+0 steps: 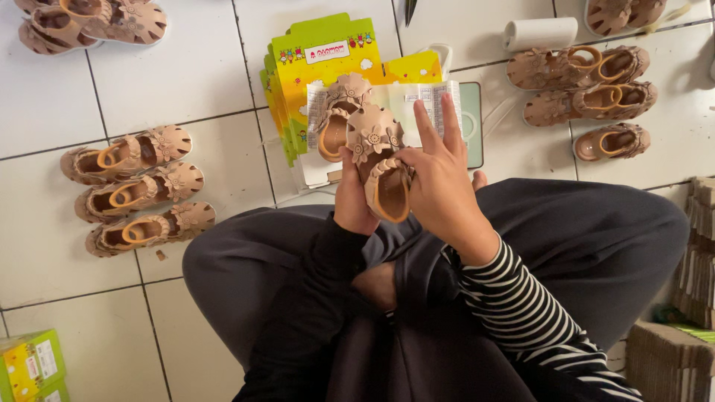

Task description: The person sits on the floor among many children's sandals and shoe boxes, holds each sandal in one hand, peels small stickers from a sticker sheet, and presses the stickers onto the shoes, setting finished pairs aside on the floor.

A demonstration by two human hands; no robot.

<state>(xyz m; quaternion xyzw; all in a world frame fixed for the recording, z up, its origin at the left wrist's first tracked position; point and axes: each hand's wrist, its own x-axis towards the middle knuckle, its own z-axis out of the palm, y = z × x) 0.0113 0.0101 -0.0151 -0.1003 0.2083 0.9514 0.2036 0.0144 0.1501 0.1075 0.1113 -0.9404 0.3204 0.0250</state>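
Beige child's sandal (385, 167) with flower trim is held up over the lap, toe away from the body, sole side toward the right palm. Left hand (354, 199) grips its left edge near the heel, fingers curled shut on it. Right hand (441, 182) cups the right side, thumb on the shoe, index and middle fingers sticking out straight.

Second matching sandal (337, 119) lies just beyond, on printed paper sheets (417, 100) atop a stack of flat green-and-yellow box blanks (313, 67) on the tiled floor (201, 74).

Judged step: pairing or checking the sandal before it joins its mate. Next move probably needs the heel strap lined up and the shoe set beside the other, same orientation.

Around: three sandals in a row at left (138, 190), more at right (588, 89), a white roll (540, 33) at the top, corrugated cardboard stacks (693, 298) at right.
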